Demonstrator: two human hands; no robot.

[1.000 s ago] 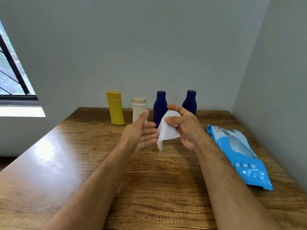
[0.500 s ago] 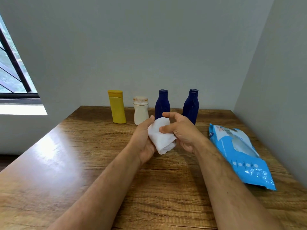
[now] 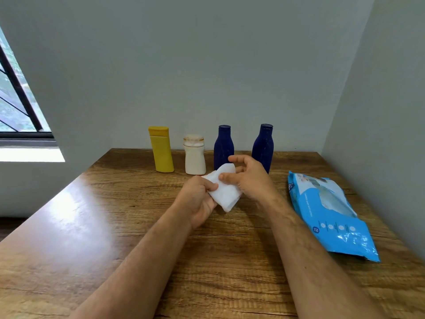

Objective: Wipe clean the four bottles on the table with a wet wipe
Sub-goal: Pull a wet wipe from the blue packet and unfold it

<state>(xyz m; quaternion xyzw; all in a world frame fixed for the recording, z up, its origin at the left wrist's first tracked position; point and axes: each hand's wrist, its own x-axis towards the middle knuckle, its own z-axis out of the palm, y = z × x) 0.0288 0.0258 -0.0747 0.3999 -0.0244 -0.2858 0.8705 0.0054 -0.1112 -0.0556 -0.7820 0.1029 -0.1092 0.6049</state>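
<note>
Several bottles stand in a row at the table's far edge: a yellow bottle [image 3: 161, 150], a white bottle [image 3: 194, 155] with a dusty cap, and two dark blue bottles [image 3: 223, 146] [image 3: 264, 146]. In front of them a folded white wet wipe [image 3: 226, 192] is held above the wood. My left hand [image 3: 199, 201] grips its left side with fingers curled. My right hand [image 3: 250, 178] touches its top edge with thumb and fingertips, the other fingers spread.
A blue pack of wet wipes [image 3: 331, 215] lies at the right, close to the side wall. The wooden table [image 3: 92, 226] runs to a back wall; a window [image 3: 16, 107] is at the left.
The wipe hung from my right hand alone; my left hand closed in and took hold of it. It is now bunched between both hands, and my right fingers have loosened.
</note>
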